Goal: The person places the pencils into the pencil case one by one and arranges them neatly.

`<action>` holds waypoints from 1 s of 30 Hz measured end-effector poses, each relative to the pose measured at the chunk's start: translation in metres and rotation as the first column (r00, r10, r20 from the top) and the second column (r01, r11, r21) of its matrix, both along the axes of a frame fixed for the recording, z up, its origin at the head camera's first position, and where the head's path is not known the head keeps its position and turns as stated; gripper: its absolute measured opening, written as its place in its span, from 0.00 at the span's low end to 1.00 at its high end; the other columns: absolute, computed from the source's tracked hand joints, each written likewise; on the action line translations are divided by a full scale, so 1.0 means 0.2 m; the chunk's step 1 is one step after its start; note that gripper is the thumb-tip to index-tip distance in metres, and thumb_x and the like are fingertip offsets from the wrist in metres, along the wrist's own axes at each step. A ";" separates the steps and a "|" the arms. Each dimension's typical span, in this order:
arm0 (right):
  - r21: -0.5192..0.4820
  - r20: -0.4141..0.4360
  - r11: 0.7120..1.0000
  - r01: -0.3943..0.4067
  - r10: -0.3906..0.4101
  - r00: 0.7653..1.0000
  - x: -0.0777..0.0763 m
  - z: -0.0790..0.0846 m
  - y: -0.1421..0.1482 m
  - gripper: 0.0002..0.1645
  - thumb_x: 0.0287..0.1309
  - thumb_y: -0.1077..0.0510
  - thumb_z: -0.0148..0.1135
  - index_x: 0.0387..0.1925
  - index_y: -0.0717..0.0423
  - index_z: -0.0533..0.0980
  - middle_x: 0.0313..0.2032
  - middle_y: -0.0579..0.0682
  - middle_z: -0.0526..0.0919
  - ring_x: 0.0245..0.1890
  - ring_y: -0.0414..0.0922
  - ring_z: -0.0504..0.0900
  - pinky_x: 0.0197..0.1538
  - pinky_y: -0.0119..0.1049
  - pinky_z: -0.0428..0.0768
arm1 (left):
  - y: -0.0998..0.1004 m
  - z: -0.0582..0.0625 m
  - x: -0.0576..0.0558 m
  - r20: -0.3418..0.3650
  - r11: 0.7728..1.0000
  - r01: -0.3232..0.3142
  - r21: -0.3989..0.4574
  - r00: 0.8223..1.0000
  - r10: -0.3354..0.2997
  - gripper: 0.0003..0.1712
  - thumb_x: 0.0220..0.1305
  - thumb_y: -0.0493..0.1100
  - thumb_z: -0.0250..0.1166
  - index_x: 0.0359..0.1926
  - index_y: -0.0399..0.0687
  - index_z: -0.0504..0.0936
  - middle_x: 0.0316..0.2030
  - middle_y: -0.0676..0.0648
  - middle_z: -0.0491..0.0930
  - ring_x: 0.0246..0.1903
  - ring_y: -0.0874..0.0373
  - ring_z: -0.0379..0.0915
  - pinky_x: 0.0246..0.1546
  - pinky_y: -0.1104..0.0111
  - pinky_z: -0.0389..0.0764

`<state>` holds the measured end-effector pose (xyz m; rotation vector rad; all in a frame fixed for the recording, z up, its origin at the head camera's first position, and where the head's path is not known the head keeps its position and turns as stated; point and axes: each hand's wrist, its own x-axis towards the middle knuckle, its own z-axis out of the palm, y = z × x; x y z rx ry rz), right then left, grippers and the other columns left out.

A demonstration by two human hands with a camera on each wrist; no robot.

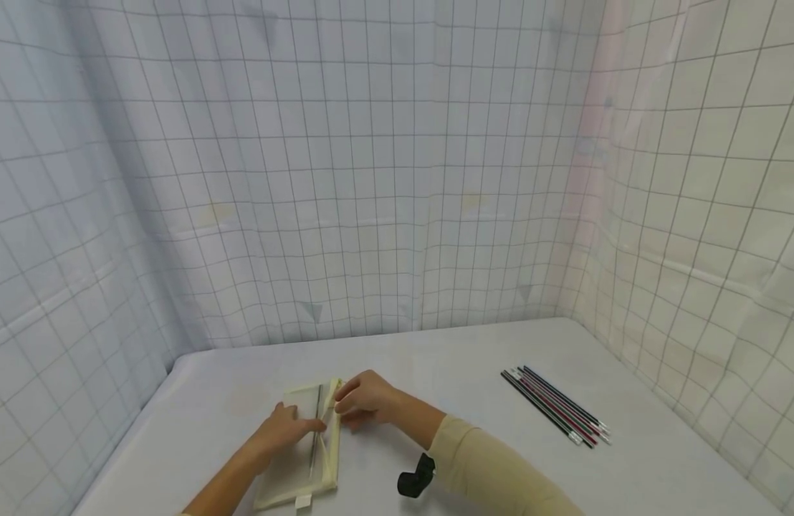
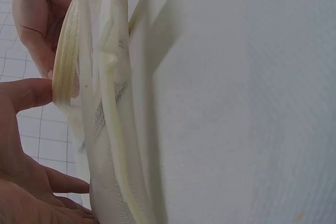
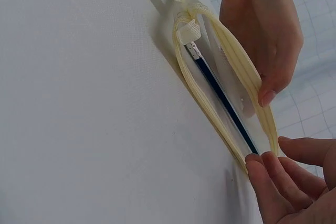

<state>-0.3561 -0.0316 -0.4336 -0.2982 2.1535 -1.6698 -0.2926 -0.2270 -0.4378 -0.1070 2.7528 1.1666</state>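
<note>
A see-through mesh zip pouch (image 1: 294,459) with pale yellow borders lies at the near left of the white table. Its zipped side gapes, and a dark blue pencil (image 3: 224,97) with a white eraser end shows within the opening. My left hand (image 1: 284,433) holds the pouch from the left, its thumb at the yellow zip edge (image 2: 65,72). At the far end of the opening, my right hand (image 1: 369,399) pinches the edges with thumb and fingertips (image 3: 269,161). The pencil's other end disappears behind those right fingers.
Several dark, red and green pencils (image 1: 555,406) lie in a loose bundle at the right of the table. A small black object (image 1: 416,476) sits below the right sleeve. Grid-patterned white curtains (image 1: 397,215) enclose the table at the back and sides.
</note>
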 end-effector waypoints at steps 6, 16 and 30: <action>-0.002 0.019 1.000 0.008 -0.008 1.000 0.00 0.02 0.05 0.10 0.57 0.71 0.72 0.42 0.63 0.86 0.35 0.52 0.87 0.32 0.52 0.90 0.29 0.38 0.87 | 0.00 -0.02 0.01 -0.001 1.000 -0.002 -0.004 1.000 0.002 0.57 0.60 0.58 0.68 0.68 0.12 0.57 0.71 0.13 0.43 0.69 0.16 0.45 0.66 0.30 0.55; 0.043 -0.006 0.999 0.024 -0.024 1.000 -0.01 0.08 0.14 0.14 0.58 0.69 0.73 0.46 0.67 0.84 0.34 0.54 0.88 0.32 0.52 0.90 0.33 0.44 0.88 | 0.00 -0.02 0.01 0.026 1.000 -0.004 0.004 1.000 0.004 0.57 0.60 0.58 0.68 0.68 0.13 0.57 0.71 0.13 0.42 0.70 0.17 0.43 0.68 0.31 0.53; 0.074 -0.033 0.997 0.027 -0.024 0.999 -0.06 0.14 0.33 0.17 0.59 0.67 0.72 0.49 0.69 0.83 0.36 0.53 0.88 0.34 0.51 0.89 0.36 0.43 0.88 | -0.01 -0.01 0.01 0.007 0.999 0.012 0.031 1.000 -0.012 0.57 0.61 0.58 0.67 0.70 0.13 0.55 0.72 0.13 0.39 0.71 0.17 0.37 0.68 0.29 0.48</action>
